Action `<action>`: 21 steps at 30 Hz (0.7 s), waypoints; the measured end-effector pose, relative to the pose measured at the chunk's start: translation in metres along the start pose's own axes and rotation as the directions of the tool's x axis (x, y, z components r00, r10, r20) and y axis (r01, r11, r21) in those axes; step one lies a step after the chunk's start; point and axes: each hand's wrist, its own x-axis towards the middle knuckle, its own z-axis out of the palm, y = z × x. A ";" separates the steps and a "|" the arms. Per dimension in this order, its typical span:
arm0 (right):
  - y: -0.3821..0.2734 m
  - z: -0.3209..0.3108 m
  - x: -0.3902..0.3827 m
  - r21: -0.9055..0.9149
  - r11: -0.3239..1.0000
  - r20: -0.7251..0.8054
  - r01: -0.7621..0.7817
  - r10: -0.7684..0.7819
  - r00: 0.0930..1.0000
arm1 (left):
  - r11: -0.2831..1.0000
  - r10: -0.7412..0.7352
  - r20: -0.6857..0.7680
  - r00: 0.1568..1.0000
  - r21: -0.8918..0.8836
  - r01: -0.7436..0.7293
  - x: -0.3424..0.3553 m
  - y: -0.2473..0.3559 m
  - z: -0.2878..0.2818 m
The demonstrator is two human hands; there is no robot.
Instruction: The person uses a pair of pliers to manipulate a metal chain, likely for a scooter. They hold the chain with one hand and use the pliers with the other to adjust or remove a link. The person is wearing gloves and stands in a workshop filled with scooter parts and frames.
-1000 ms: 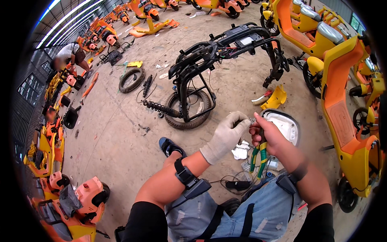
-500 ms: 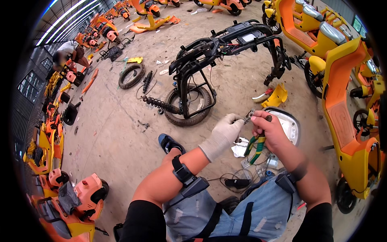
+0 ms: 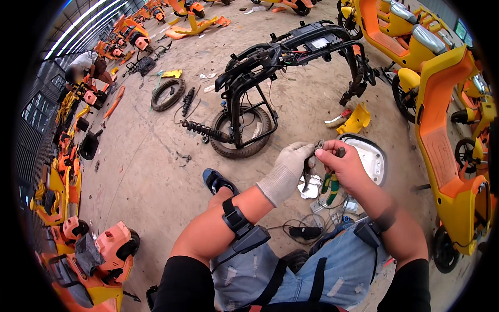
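Note:
My left hand (image 3: 291, 164), in a white knit glove, and my bare right hand (image 3: 343, 164) meet in front of me. Between their fingertips is a small dark metal part (image 3: 318, 145), too small to name; both hands pinch it. Green-and-yellow-handled pliers (image 3: 331, 188) are tucked in my right hand, handles pointing down. A thin dark metal piece (image 3: 306, 179) hangs below my left fingers, its kind unclear. Beyond them stands a stripped black scooter frame (image 3: 244, 93), a tyre (image 3: 226, 148) lying at its foot. A white, dark-rimmed shell (image 3: 371, 158) lies beyond my right hand.
A yellow plastic piece (image 3: 357, 118) and a red-handled tool (image 3: 340, 117) lie on the floor. Another tyre (image 3: 168, 94) and a shock absorber (image 3: 188, 101) are farther left. Yellow scooters (image 3: 442, 140) line the right. Cables (image 3: 291, 224) lie near my knees. A person (image 3: 91, 67) bends over at far left.
The pliers have tipped to hang more upright in my right hand. A dark metal piece now shows below my left fingers. Both hands stay together at the small part.

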 end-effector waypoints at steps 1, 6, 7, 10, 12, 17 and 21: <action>0.000 0.001 0.000 0.004 1.000 -0.008 0.006 -0.006 1.000 | 1.000 0.012 -0.006 1.000 -0.012 -0.012 0.002 -0.001 0.000; -0.003 0.008 -0.001 0.006 1.000 -0.028 0.013 -0.013 1.000 | 0.999 0.043 -0.064 0.997 -0.027 -0.044 0.002 0.000 0.003; -0.003 0.009 -0.001 0.015 1.000 -0.030 0.005 -0.005 1.000 | 0.998 0.059 -0.069 0.996 -0.004 -0.060 0.001 0.002 0.003; -0.003 0.009 -0.002 0.029 1.000 -0.014 0.008 -0.007 1.000 | 0.983 0.110 -0.131 0.985 0.158 -0.089 -0.007 0.009 0.009; -0.003 0.012 -0.003 0.023 1.000 -0.021 0.013 -0.012 1.000 | 0.966 0.142 -0.169 0.975 0.241 -0.099 -0.010 0.011 0.012; 0.007 0.012 -0.001 -0.002 1.000 -0.003 0.015 -0.015 1.000 | 0.975 0.023 -0.177 0.984 0.222 0.017 -0.005 0.014 0.007; 0.016 0.011 0.001 -0.063 0.998 0.015 0.021 -0.020 1.000 | 0.987 0.055 -0.157 0.986 0.158 -0.030 0.000 0.006 0.001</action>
